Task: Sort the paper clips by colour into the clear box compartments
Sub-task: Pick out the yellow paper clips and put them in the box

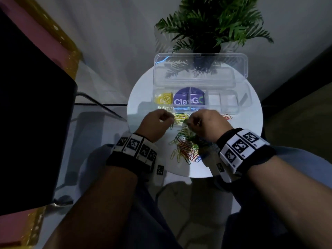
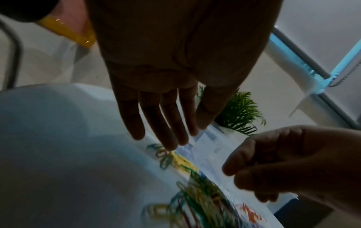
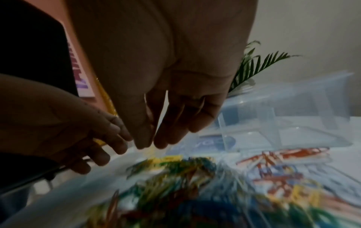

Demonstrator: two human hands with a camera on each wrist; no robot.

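A clear box (image 1: 230,108) stands open on the round white table (image 1: 242,141), with yellow clips (image 1: 163,99) in its left compartment. A mixed pile of paper clips (image 1: 186,150) lies near the table's front. Yellow and green clips (image 1: 180,117) lie against the box front. My left hand (image 2: 166,138) hovers over them with straight fingers and holds nothing. My right hand (image 3: 152,145) points down beside it, thumb and fingertips almost meeting above the clips. Blur hides whether a clip is between them. Red clips (image 1: 226,116) lie to its right.
The box's lid (image 1: 201,69) stands open at the back, in front of a potted green plant (image 1: 210,24). A purple label (image 1: 188,100) lies under the middle compartments. A dark chair-like object (image 1: 27,105) fills the left side, off the table.
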